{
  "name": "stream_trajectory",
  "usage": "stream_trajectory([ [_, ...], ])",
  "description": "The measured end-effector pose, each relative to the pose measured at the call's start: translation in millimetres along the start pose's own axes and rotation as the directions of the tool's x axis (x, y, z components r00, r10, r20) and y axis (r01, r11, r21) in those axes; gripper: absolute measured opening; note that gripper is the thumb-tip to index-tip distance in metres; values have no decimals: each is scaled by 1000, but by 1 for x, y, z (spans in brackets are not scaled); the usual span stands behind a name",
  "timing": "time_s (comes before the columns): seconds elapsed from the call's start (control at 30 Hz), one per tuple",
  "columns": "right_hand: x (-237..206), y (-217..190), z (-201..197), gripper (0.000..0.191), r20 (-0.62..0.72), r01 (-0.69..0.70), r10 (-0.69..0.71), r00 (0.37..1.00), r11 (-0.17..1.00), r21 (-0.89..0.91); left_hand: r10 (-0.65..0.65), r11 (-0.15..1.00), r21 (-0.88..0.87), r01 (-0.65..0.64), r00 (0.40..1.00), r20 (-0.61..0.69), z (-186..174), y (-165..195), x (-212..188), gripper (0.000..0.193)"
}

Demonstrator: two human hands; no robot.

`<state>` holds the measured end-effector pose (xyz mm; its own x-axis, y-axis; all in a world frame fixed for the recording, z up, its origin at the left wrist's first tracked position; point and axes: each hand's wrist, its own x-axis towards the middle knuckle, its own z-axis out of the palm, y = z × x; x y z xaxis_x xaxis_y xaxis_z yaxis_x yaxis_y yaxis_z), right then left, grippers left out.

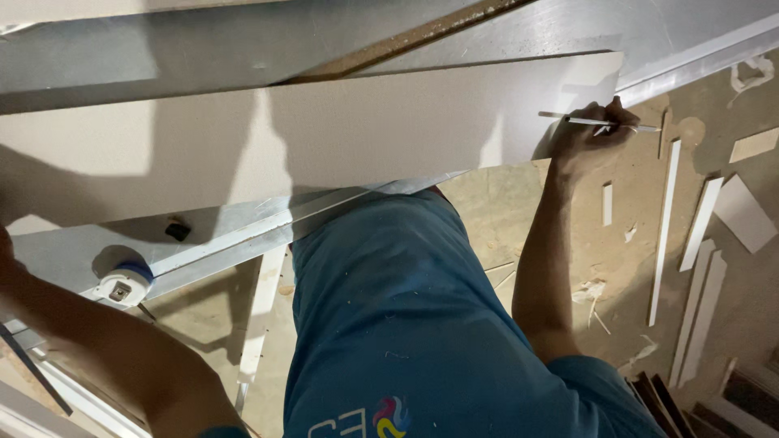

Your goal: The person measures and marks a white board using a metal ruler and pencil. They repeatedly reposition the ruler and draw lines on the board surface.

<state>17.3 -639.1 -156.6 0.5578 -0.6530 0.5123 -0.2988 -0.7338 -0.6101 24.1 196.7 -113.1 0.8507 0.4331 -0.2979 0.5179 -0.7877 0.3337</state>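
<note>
My right hand [588,136] grips a thin white pencil [629,126] at the right end of a large off-white board [341,134], with the tip just past the board's edge. The board lies across a grey metal frame [243,235]. My left forearm [89,324] reaches toward the left edge of the picture, and the hand itself is out of sight. My blue shirt [406,324] fills the lower middle.
A white and blue tape measure [123,284] and a small black piece [177,231] rest on the metal frame. Several white offcut strips [664,235] and scraps lie on the brown floor [625,276] at the right. Dark slats [657,401] sit bottom right.
</note>
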Motion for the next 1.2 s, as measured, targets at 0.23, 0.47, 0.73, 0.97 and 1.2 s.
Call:
stream_trajectory([
  [0.23, 6, 12, 2, 3, 8, -40, 40, 999, 998, -50, -10, 1000, 13, 10, 1000, 0, -1, 0, -2, 27],
  [0.47, 13, -12, 3, 4, 38, 77, -71, 997, 981, -177, -20, 999, 31, 21, 999, -25, -2, 2, 2, 28],
  [0.73, -25, -152, 37, 18, 597, -132, -145, 789, 909, 395, 290, 499, -826, 261, 848, 444, 93, 181, -152, 41],
  [0.97, -81, -295, 104, 40, 742, 443, -636, 212, 739, 508, 225, 105, -523, 846, 492, 841, 119, 282, -180, 67],
  [1.2, -103, -336, 106, 47, 788, 379, -580, 207, 790, 482, 211, -155, -552, 819, 573, 792, 127, 291, -175, 73],
])
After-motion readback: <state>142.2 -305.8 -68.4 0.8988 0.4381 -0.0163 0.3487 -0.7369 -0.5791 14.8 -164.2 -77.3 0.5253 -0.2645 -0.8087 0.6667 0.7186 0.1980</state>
